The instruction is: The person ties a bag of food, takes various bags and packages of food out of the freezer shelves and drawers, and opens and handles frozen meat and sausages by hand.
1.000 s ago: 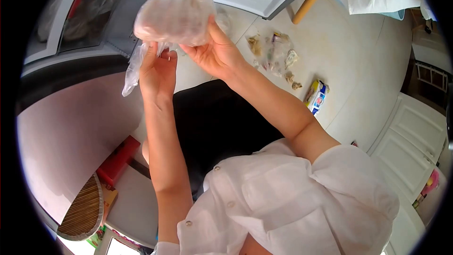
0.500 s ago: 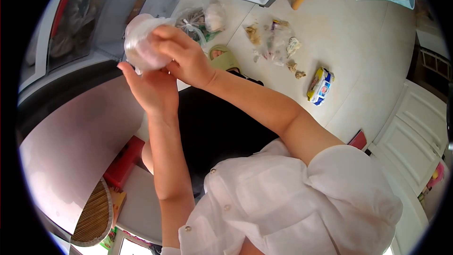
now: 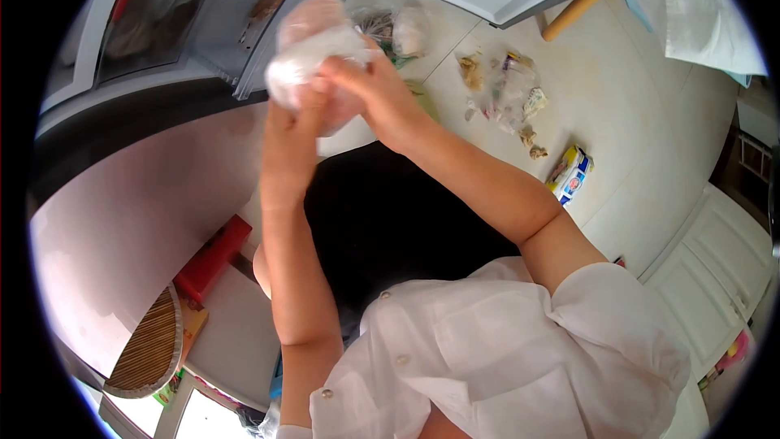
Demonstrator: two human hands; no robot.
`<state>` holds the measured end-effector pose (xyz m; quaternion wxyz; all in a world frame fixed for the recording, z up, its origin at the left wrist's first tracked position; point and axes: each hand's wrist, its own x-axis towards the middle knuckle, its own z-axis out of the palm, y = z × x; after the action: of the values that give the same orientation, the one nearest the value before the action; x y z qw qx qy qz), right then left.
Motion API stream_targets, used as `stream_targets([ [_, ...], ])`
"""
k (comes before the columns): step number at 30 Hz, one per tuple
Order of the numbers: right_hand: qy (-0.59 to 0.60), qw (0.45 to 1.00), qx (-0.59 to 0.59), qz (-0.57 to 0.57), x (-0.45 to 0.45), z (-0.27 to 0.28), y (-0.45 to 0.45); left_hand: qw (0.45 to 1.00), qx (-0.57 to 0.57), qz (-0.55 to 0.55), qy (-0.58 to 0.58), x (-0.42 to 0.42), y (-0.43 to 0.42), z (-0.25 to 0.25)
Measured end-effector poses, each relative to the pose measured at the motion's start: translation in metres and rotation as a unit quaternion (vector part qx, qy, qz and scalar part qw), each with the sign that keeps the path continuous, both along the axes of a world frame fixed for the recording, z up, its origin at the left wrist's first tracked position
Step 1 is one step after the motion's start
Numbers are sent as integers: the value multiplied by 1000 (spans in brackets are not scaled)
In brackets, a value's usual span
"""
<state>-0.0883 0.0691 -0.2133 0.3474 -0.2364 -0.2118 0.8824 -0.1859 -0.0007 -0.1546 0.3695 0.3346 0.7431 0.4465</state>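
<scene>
A pale pink bundle wrapped in clear plastic (image 3: 313,49) is held up between both hands in front of the open fridge. My left hand (image 3: 294,134) grips its lower left side, with the thumb pressed against the plastic. My right hand (image 3: 378,97) closes on its right side, the fingers lying over the wrapping. The bundle's contents are blurred. Just behind it, on the floor, lie a bag of dark items (image 3: 375,26) and a whitish bag (image 3: 409,31).
The fridge compartment (image 3: 268,8) with its grey walls is at the upper left, its door (image 3: 154,219) at the left. Scraps and plastic (image 3: 508,93) and a wipes packet (image 3: 571,175) lie on the floor. A stool leg (image 3: 578,12) stands upper right.
The view has shifted. The plastic now wraps tighter round the bundle, and my left hand, spread beneath it half a second ago, has closed on it.
</scene>
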Motion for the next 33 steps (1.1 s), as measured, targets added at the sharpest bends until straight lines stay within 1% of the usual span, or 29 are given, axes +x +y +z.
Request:
stream_targets([
  [1,24,999,-32,-4,-1,-8,5,980,-148,-48,124,-1,1,8],
  [2,48,997,-63,-7,-1,-19,10,921,-292,-94,242,3,6,26],
  [3,28,998,-50,-6,-1,-36,19,923,-248,-94,280,2,2,22],
  [5,-64,997,-37,-16,4,-74,35,916,-163,-89,356,-3,-11,11],
  [6,-137,989,-61,-19,6,-122,50,921,-160,-78,346,-6,-13,14],
  [8,-221,971,-90,-34,19,-202,76,931,-152,-55,327,-12,-14,20],
  [9,-234,966,-95,-48,28,-224,88,916,-147,-53,370,-16,-17,19],
  [11,-313,944,-63,-90,34,-253,101,898,-181,-72,395,-20,-19,20],
  [12,-330,938,-55,-90,30,-259,104,888,-200,-83,405,-20,-21,19],
  [14,-362,927,-40,-93,17,-264,108,886,-214,-89,401,-23,-22,17],
  [17,-464,879,50,-98,-17,-264,102,875,-230,-97,415,-27,-17,21],
  [20,-472,878,65,-45,-38,-301,104,876,-222,-96,417,-30,-15,23],
  [23,-524,844,112,-23,-48,-318,100,881,-219,-96,408,-30,-14,25],
  [26,-602,755,248,-76,-55,-291,88,886,-225,-93,396,-30,-15,26],
  [27,-595,741,304,-67,-57,-281,83,887,-222,-90,395,-29,-15,25],
  [30,-590,645,464,-146,-59,-288,80,890,-219,-94,389,-30,-18,27],
  [31,-612,630,466,-109,-57,-287,81,890,-220,-95,387,-29,-18,26],
  [33,-656,630,415,-2,-51,-290,87,891,-232,-105,376,-29,-19,27],
])
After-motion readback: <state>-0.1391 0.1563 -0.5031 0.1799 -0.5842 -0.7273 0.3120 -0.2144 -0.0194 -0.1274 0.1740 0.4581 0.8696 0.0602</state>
